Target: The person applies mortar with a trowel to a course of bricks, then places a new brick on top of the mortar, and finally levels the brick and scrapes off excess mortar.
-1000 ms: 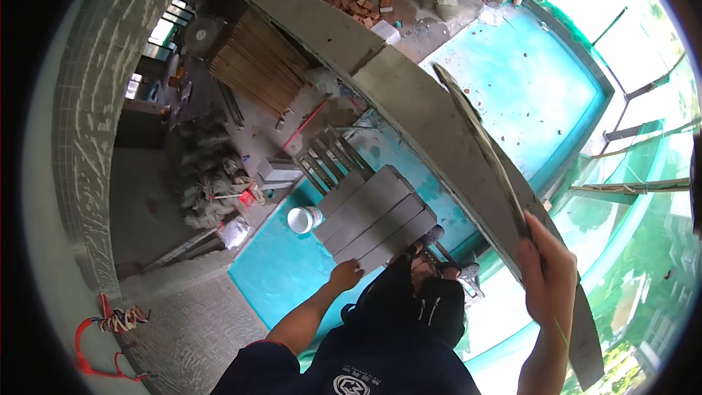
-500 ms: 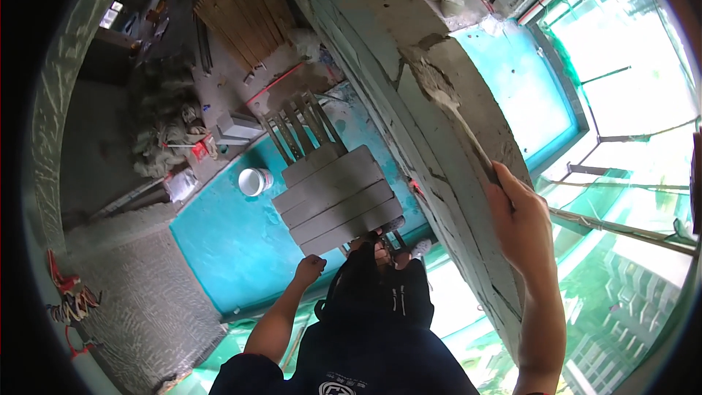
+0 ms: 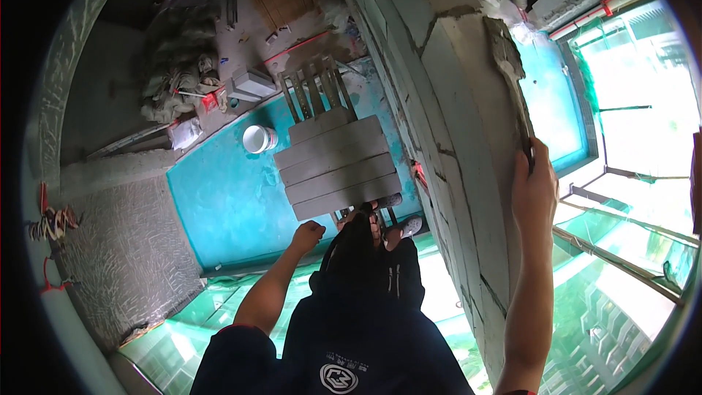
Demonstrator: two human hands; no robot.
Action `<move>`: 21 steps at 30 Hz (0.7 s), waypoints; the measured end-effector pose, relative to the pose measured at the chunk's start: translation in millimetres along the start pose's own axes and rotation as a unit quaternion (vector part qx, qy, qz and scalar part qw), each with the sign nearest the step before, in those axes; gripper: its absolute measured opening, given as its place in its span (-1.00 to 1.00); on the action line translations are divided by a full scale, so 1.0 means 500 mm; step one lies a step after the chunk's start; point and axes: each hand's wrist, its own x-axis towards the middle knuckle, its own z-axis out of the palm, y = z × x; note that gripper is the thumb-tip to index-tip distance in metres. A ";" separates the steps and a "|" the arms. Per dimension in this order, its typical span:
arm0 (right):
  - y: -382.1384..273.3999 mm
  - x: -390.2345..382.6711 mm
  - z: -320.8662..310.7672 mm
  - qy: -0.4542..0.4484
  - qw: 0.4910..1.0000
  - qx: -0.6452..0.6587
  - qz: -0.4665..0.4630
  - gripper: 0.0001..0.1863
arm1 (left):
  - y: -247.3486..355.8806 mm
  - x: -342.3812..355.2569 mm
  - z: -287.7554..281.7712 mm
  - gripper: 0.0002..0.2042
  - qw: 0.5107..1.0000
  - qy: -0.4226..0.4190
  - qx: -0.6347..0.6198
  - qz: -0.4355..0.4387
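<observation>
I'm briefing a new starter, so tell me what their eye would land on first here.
Probably the bright turquoise floor, spread below at centre-left, with a round white bucket showing against it. Near the centre, flat grey rectangular blocks lie side by side. At right, the right hand grips a long, thin, grey-crusted tool at the top of the grey block wall.

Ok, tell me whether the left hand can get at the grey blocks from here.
Probably yes, with some bending: the left hand looks free, and nothing visible covers the grey blocks. They appear lower, near the shoes, though one view leaves depth uncertain.
</observation>
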 end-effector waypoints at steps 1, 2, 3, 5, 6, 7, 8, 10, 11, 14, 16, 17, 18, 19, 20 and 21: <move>-0.009 0.004 0.002 -0.010 1.000 -0.023 0.018 -0.68 | -0.017 -0.009 0.004 -0.67 1.000 0.004 -0.002 -0.002; -0.016 0.008 0.004 -0.020 0.998 -0.046 0.035 -0.69 | -0.034 -0.019 0.009 -0.68 1.000 0.012 -0.004 0.005; -0.014 0.012 0.003 -0.020 0.998 -0.046 0.032 -0.69 | -0.039 -0.030 0.021 -0.68 1.000 0.017 -0.008 0.013; -0.011 0.019 0.007 -0.034 0.996 -0.078 0.039 -0.67 | -0.053 -0.057 0.043 -0.69 0.999 0.023 -0.029 0.004; 0.001 0.025 0.008 -0.038 0.996 -0.073 0.018 -0.65 | -0.067 -0.073 0.051 -0.70 0.998 0.022 -0.051 -0.007; 0.007 0.027 0.012 -0.042 0.996 -0.073 0.015 -0.65 | -0.081 -0.090 0.060 -0.70 0.997 0.021 -0.073 -0.018; 0.009 0.028 0.015 -0.044 0.996 -0.075 0.016 -0.64 | -0.098 -0.112 0.069 -0.70 0.997 0.023 -0.076 -0.023; 0.006 0.030 0.015 -0.046 0.996 -0.075 0.013 -0.63 | -0.149 -0.154 0.083 -0.72 0.995 0.028 -0.093 -0.026; 0.004 0.030 0.016 -0.042 0.995 -0.083 0.022 -0.61 | -0.169 -0.173 0.089 -0.72 0.995 0.030 -0.096 -0.025; 0.012 0.035 0.020 -0.035 0.995 -0.091 0.024 -0.59 | -0.228 -0.226 0.112 -0.73 0.993 0.020 -0.095 -0.060; 0.012 0.035 0.024 -0.036 0.995 -0.092 0.019 -0.57 | -0.264 -0.255 0.126 -0.73 0.991 0.008 -0.108 -0.080; 0.008 0.037 0.025 -0.043 0.995 -0.087 0.025 -0.56 | -0.280 -0.264 0.130 -0.72 0.988 -0.005 -0.120 -0.097; 0.004 0.038 0.024 -0.050 0.995 -0.083 0.029 -0.54 | -0.284 -0.272 0.138 -0.77 0.986 0.013 -0.134 -0.097; 0.003 0.037 0.023 -0.051 0.995 -0.083 0.024 -0.54 | -0.292 -0.277 0.144 -0.77 0.986 0.015 -0.138 -0.098; 0.004 0.037 0.024 -0.052 0.994 -0.087 0.035 -0.53 | -0.298 -0.283 0.151 -0.81 0.983 0.019 -0.168 -0.079; 0.006 0.040 0.022 -0.051 0.994 -0.091 0.045 -0.51 | -0.295 -0.286 0.157 -0.84 0.978 0.023 -0.198 -0.057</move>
